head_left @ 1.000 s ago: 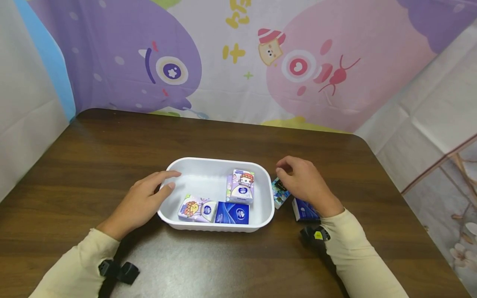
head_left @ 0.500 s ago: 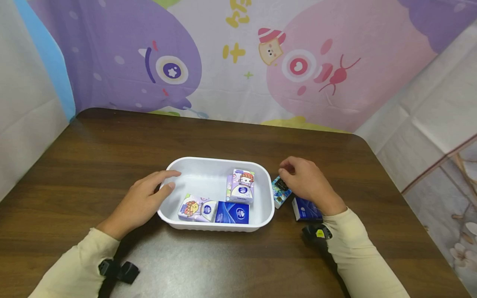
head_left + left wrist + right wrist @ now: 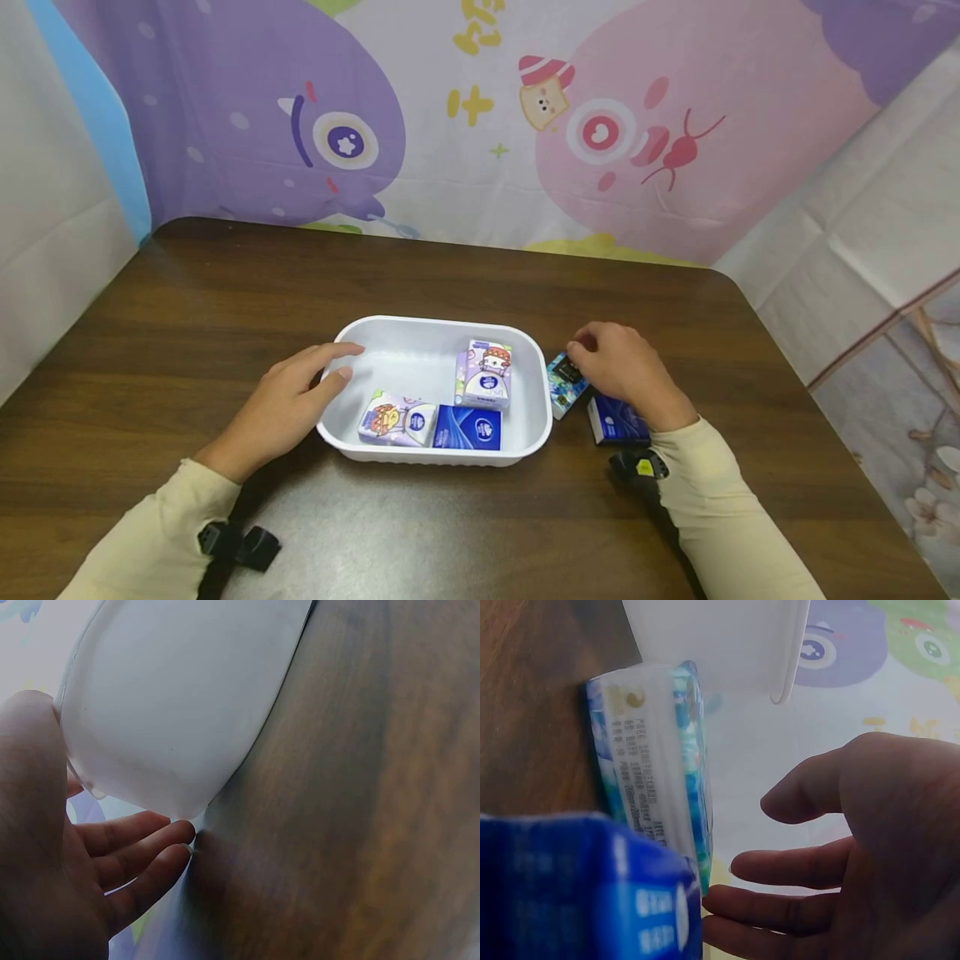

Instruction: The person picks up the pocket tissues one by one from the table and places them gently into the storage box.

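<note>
My left hand (image 3: 281, 408) is at the left end of a white plastic tray (image 3: 401, 357), with thumb and index finger over the rim. In the left wrist view its other fingers (image 3: 146, 851) extend loosely by the tray's outer wall. My right hand (image 3: 626, 371) hovers right of the tray, over a teal floral tissue pack (image 3: 564, 392). The right wrist view shows thumb and fingers (image 3: 791, 868) apart with nothing between them, fingertips close beside this pack (image 3: 649, 750). A dark blue tissue pack (image 3: 617, 421) lies partly hidden below the right wrist.
Inside the tray are a cartoon tissue pack (image 3: 487, 375) at the right, another cartoon pack (image 3: 397, 419) at the near left and a blue pack (image 3: 468, 427) beside it. Brown wood table (image 3: 450, 517) surrounds the tray, and a cartoon-printed curtain (image 3: 450, 183) hangs behind.
My right hand has shifted slightly right and a little nearer, uncovering more of the teal floral tissue pack. The left hand, tray and packs have stayed put.
</note>
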A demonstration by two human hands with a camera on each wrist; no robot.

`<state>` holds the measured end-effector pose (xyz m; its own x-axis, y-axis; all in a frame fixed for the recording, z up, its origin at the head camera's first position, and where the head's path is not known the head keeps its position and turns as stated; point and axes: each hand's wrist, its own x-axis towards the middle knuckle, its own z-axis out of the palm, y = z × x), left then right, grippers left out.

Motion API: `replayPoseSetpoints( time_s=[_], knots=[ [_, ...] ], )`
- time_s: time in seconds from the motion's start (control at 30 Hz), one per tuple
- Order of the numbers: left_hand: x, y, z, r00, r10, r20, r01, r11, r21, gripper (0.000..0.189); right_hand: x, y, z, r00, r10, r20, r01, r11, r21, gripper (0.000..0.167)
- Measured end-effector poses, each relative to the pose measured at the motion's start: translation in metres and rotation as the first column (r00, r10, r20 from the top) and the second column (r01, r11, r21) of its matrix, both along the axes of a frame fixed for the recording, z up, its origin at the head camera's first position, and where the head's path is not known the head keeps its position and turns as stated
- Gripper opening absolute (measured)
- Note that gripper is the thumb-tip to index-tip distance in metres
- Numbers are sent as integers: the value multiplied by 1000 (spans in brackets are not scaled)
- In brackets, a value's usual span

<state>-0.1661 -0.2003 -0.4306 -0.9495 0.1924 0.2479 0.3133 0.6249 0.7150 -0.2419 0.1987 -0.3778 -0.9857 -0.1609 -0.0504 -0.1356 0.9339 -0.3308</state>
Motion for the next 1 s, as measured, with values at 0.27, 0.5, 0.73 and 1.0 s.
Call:
replayPoseSetpoints(
  time_s=[0.27, 0.5, 0.73, 1.0],
  knots=[
    [0, 0, 1, 1000, -1, 3, 1, 1000, 3, 33, 0, 1, 0, 999, -31, 34, 29, 999, 43, 42],
    [0, 1, 2, 1000, 0, 9, 0, 1000, -2, 33, 2, 1, -2, 997, -38, 73, 33, 997, 65, 47],
    [0, 1, 1, 1000, 4, 15, -4, 1000, -7, 33, 2, 1, -5, 993, -42, 110, 33, 996, 78, 53],
    [0, 1, 1, 1000, -2, 8, 2, 1000, -4, 33, 1, 0, -6, 991, -40, 130, 27, 995, 94, 55]
  ],
)
